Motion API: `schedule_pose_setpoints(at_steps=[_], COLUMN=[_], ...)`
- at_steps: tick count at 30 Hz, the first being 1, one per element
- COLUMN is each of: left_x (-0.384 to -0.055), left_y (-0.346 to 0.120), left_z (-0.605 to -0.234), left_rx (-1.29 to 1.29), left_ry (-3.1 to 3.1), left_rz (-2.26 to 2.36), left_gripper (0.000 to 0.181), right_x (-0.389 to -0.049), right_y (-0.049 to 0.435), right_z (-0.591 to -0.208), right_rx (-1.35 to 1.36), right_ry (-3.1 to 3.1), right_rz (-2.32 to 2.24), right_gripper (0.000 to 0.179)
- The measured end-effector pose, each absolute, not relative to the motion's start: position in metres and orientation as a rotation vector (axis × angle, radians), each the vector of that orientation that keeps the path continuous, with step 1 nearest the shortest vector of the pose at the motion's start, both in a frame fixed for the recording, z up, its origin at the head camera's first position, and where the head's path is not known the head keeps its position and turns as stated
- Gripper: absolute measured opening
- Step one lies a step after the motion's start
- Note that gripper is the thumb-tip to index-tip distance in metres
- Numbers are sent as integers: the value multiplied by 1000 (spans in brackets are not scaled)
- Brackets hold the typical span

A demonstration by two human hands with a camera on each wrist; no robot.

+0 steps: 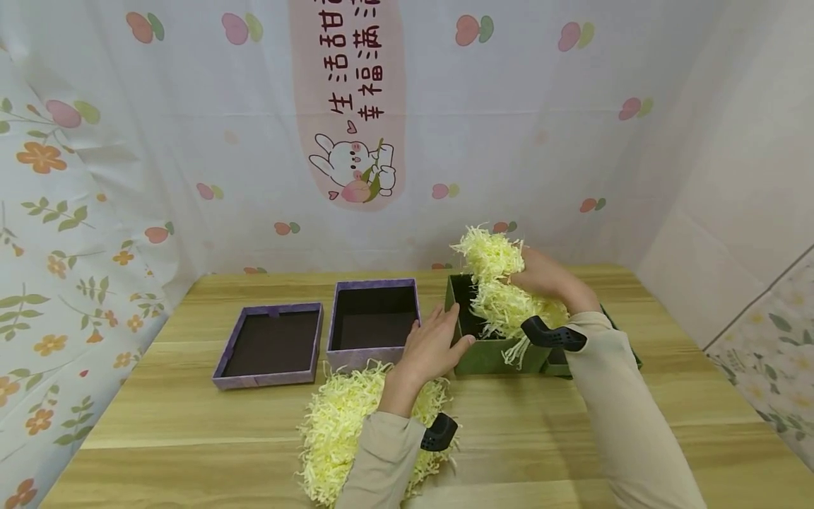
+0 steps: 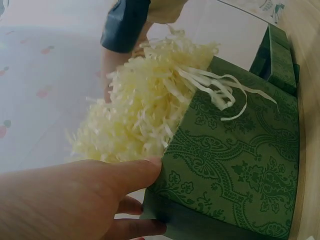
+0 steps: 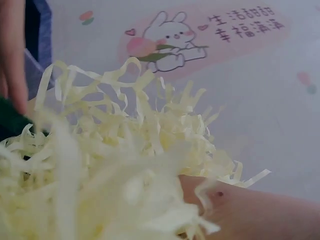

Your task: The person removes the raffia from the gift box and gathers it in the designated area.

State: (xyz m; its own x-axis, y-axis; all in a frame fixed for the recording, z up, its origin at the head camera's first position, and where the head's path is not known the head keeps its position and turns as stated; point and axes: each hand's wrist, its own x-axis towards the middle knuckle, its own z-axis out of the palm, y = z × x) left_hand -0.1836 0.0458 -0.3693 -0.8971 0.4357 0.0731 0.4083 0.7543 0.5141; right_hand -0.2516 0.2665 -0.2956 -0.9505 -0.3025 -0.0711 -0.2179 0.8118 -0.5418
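Observation:
My right hand (image 1: pixel 542 274) holds a clump of pale yellow shredded paper (image 1: pixel 488 254) above a patterned green box (image 1: pixel 488 359). Its fingers are mostly buried in the strands. More of the shred hangs into the box, and a few strips trail over the front wall. With fingers extended, my left hand (image 1: pixel 435 345) rests against the box's left side; in the left wrist view its thumb (image 2: pixel 135 175) touches the edge of the green box (image 2: pixel 230 155). Shredded paper (image 3: pixel 125 165) fills much of the right wrist view. A larger heap of shredded paper (image 1: pixel 337 424) lies beneath my left forearm.
Left of the green box stands an open purple box (image 1: pixel 365 357) with a dark inside. Farther left lies a shallow purple lid (image 1: pixel 267 379). A green lid (image 1: pixel 558 366) sits right of the green box, partly behind my right arm. A printed cloth hangs behind the wooden table (image 1: pixel 540 438).

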Motion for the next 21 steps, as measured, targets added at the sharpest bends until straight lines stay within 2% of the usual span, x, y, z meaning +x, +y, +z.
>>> schedule_pose_setpoints(at_steps=[3,13,21], left_x=[-183,-185,-184], left_y=[46,47,47], left_z=[-370,-369,-370], left_rx=[704,709,707], left_ry=[2895,2900,2907], left_rz=[829,830,832], left_gripper=[65,65,64], right_x=[-247,-230,-213], right_y=[273,286,287], right_z=[-292,-279,-278], right_rx=[-438,-447,-553], right_ry=[2859,2893,2851], right_rz=[-867,-881,-957], right_gripper=[69,76,84])
